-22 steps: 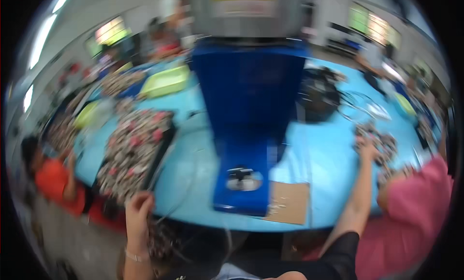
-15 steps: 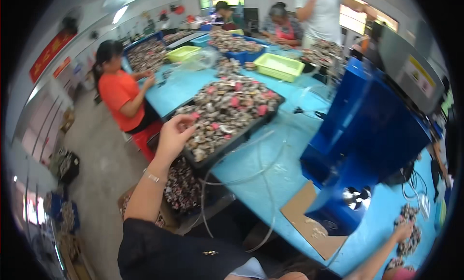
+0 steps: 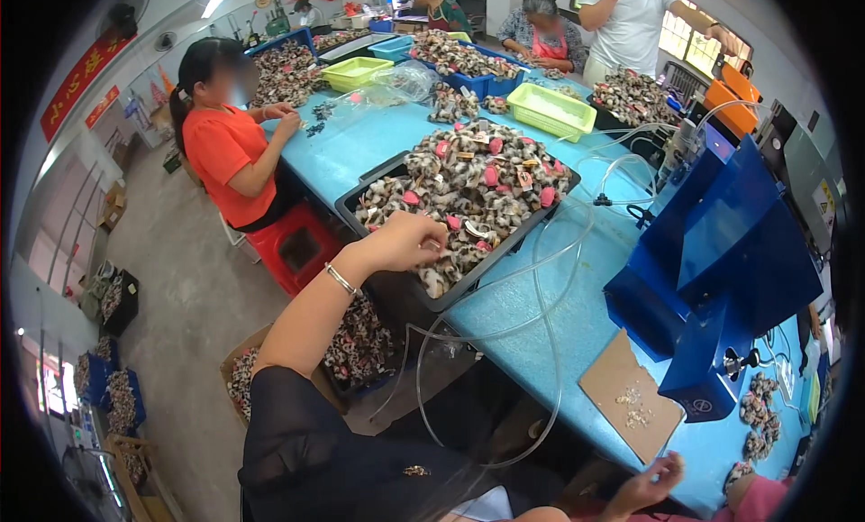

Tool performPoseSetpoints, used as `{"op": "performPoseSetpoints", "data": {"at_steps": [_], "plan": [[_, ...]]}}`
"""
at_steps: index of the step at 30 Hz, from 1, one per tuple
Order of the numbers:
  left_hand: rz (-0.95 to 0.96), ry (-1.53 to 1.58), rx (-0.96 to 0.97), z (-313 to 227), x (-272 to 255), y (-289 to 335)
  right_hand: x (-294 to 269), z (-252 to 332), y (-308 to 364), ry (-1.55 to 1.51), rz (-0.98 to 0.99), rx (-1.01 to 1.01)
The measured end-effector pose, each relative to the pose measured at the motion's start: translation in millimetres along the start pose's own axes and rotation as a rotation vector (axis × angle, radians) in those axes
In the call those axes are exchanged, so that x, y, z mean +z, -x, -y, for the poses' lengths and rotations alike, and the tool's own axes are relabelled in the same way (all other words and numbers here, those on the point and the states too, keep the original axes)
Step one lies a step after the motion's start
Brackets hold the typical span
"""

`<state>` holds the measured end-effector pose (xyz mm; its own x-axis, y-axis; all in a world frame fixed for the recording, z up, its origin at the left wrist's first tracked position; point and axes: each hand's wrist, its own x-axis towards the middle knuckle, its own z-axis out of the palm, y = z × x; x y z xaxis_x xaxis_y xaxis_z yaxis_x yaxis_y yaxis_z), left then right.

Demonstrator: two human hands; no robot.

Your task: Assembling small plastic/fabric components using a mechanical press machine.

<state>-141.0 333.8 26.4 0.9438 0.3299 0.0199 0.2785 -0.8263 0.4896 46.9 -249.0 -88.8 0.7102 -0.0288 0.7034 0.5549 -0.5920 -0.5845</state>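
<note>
My left hand point(image 3: 405, 242) reaches over the near edge of a black tray point(image 3: 487, 283) heaped with small furry grey, white and brown plush pieces point(image 3: 468, 179), some with pink parts. Its fingers are curled close together; whatever they hold is hidden. At the lower right, my right hand point(image 3: 651, 486) is raised near the table edge with fingers bent and tips together. I cannot make out anything between them. Close to it lies a brown cardboard sheet point(image 3: 622, 387) with pale scraps, under a blue machine point(image 3: 712, 360) with a round metal fitting.
Clear tubes point(image 3: 550, 342) loop across the blue table point(image 3: 505, 319) and over its edge. More plush pieces point(image 3: 761, 418) lie right of the machine. Yellow-green baskets point(image 3: 551, 112) stand farther back. A person in orange point(image 3: 230, 166) works at the left beside a red stool point(image 3: 293, 247); other people are beyond.
My left hand has moved farther in over the tray's near part. My right hand has left the plush pieces on the right and come back toward me. The view has shifted.
</note>
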Motion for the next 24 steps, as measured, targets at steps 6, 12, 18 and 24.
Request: {"op": "performPoseSetpoints", "data": {"at_steps": [6,12,18,24], "plan": [[-0.455,0.728,0.022,10.2,5.1,14.3,43.0,119.4,49.1,-0.355,0.441,-0.151],[0.123,2.375,0.063,-104.2,66.1,36.2,65.9,185.7,34.1,-0.625,0.570,-0.116],[0.277,2.234,-0.277,-182.7,165.1,55.6,68.4,189.2,25.0,-0.767,0.550,0.141],[-0.034,1.759,0.025,-221.5,219.6,51.9,60.3,175.7,17.9,-0.737,0.648,0.428]]}}
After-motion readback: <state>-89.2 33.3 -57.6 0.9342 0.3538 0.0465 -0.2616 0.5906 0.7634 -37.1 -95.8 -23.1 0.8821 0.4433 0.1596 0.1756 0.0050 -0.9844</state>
